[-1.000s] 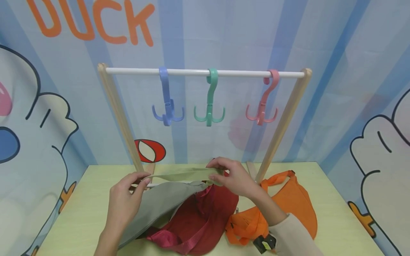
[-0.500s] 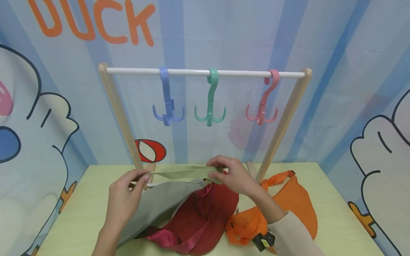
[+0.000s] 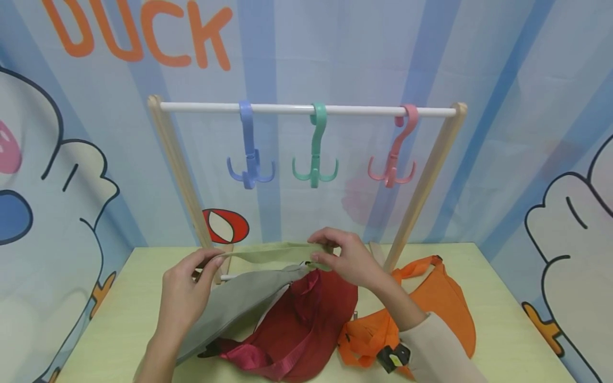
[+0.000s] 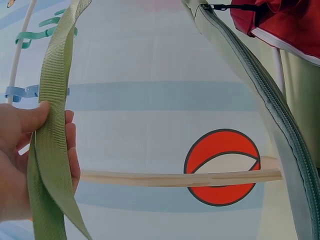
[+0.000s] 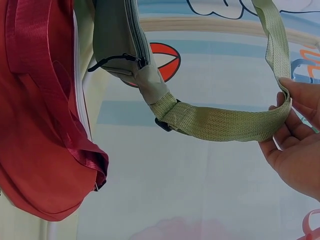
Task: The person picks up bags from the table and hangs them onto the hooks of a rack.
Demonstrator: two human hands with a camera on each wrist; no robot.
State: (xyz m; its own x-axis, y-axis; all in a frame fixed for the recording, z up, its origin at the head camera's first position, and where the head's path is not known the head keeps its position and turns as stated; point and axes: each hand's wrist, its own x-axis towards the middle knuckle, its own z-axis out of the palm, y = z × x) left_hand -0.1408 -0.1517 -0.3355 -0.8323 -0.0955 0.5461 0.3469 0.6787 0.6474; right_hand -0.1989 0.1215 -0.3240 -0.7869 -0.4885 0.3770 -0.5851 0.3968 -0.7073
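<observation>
A grey-green zippered bag (image 3: 239, 292) hangs from its light green webbing strap (image 3: 268, 254) above the table. My left hand (image 3: 189, 284) pinches the strap's left part between thumb and fingers; the left wrist view shows the doubled strap (image 4: 52, 120) lying across those fingers. At the strap's right end my right hand (image 3: 347, 258) pinches the webbing, which bends round the fingers in the right wrist view. The bag's zipper (image 4: 265, 95) runs along its upper edge. Below and partly behind it lies a red bag (image 3: 306, 330) with a shiny red strap (image 3: 268, 367).
An orange bag (image 3: 445, 303) lies on the table (image 3: 507, 330) at the right, beside my right forearm. Behind stands a wooden rack with a white rod (image 3: 206, 107). From it hang a blue hook (image 3: 249, 154), a green hook (image 3: 315, 154) and a pink hook (image 3: 392, 154).
Both hands have risen slightly, lifting the strap and the upper edge of the grey-green bag a little. The red and orange bags stay in place.
</observation>
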